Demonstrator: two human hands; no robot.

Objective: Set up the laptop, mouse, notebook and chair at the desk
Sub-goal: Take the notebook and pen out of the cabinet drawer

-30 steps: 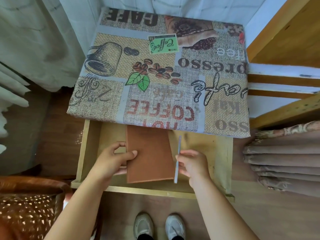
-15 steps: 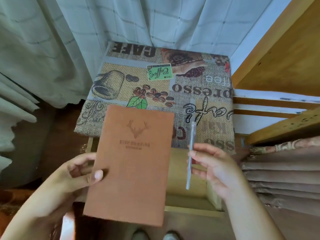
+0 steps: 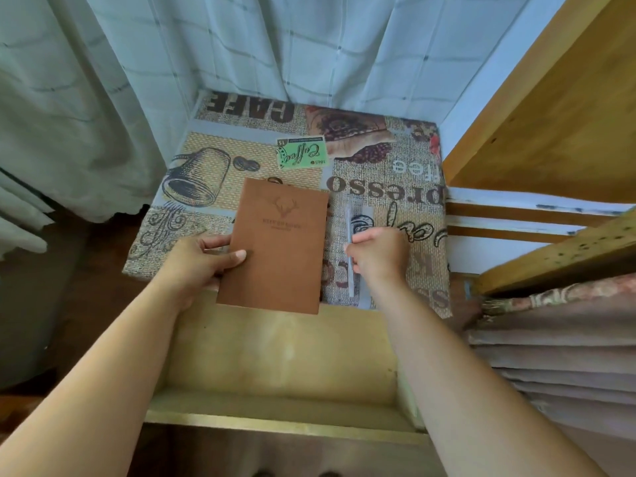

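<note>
1. Since half a second ago the notebook [image 3: 277, 246] has gone from mid-air above the drawer [image 3: 275, 370] down to the desk [image 3: 395, 187], its near edge overhanging the drawer.
2. The left hand [image 3: 203, 259] pinches the notebook; the right hand [image 3: 377, 253] pinches the pen [image 3: 349, 249], just beside the notebook.
3. Risk: released this close to the edge, the notebook could tip into the drawer, and the pen could roll.

The printed cloth on the desk [image 3: 213, 235] carries its words upside down to the viewer: "CAFE" at its 11 o'clock corner, "presso" and "free" toward 2 o'clock, and a green stamp [image 3: 302, 154] at 12 o'clock reading "Coffee" with "1$". The brown notebook [image 3: 275, 246] bears a stamped deer head with lettering beneath it, too blurred to read.
</note>
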